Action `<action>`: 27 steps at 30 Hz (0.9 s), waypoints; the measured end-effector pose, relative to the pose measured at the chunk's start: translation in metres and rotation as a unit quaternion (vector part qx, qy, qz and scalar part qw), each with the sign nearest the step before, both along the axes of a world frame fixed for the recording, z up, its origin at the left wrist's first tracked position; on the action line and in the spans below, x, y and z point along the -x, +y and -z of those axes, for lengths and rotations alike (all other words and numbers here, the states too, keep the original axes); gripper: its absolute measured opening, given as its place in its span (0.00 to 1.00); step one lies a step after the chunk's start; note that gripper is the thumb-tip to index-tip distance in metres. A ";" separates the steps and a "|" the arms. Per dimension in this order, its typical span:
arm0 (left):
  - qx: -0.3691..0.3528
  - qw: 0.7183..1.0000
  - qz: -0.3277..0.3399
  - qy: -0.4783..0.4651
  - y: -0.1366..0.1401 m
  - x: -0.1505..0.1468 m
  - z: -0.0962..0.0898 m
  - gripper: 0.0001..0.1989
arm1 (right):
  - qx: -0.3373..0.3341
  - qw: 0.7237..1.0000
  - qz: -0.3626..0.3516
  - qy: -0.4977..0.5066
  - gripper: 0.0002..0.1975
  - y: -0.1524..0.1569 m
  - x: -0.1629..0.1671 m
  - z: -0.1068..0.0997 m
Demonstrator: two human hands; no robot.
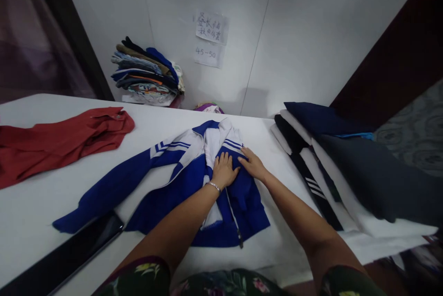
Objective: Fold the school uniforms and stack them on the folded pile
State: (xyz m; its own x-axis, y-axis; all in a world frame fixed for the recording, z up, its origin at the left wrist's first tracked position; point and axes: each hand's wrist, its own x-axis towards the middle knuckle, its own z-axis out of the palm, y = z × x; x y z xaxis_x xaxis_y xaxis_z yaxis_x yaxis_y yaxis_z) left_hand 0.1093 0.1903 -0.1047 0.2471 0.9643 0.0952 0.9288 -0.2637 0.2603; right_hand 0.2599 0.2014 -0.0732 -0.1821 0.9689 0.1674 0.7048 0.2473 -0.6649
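Note:
A blue and white zip jacket (pixel 194 176) with stripes on its sleeves lies on the white table (pixel 145 121). One sleeve stretches out to the left, while the right side is folded inward over the body. My left hand (pixel 225 171) presses on the jacket's middle, palm down with the fingers outstretched. At the jacket's right edge, near the striped shoulder, my right hand (pixel 253 164) touches the cloth, thumb and fingers apart. The zip pull hangs at the bottom hem.
Left on the table lies a red garment (pixel 69 137). A long black flat object (pixel 69 259) sits at the lower left, close to the blue sleeve. Folded clothes (pixel 148 72) are stacked at the back; dark and pale garments (pixel 367 171) pile up on the right.

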 end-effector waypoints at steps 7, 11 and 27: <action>-0.019 0.999 -0.003 -0.038 -0.001 0.000 -0.001 0.33 | -0.029 0.999 0.012 -0.005 0.26 -0.148 -0.011 -0.001; -0.023 0.999 0.000 -0.042 0.000 0.001 -0.001 0.32 | -0.048 0.994 -0.051 -0.082 0.32 -0.176 -0.001 0.000; -0.017 0.995 -0.022 -0.099 0.003 0.004 0.003 0.30 | -0.047 0.970 -0.048 -0.233 0.20 -0.168 0.010 0.005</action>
State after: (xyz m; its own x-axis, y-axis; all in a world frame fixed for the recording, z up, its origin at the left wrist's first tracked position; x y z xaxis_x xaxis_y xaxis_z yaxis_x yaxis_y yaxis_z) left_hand 0.1052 0.1930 -0.1075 0.1785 0.9690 0.1709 0.8712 -0.2363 0.4303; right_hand 0.2501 0.0334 -0.0778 -0.3476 0.9283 0.1318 0.8945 0.3705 -0.2503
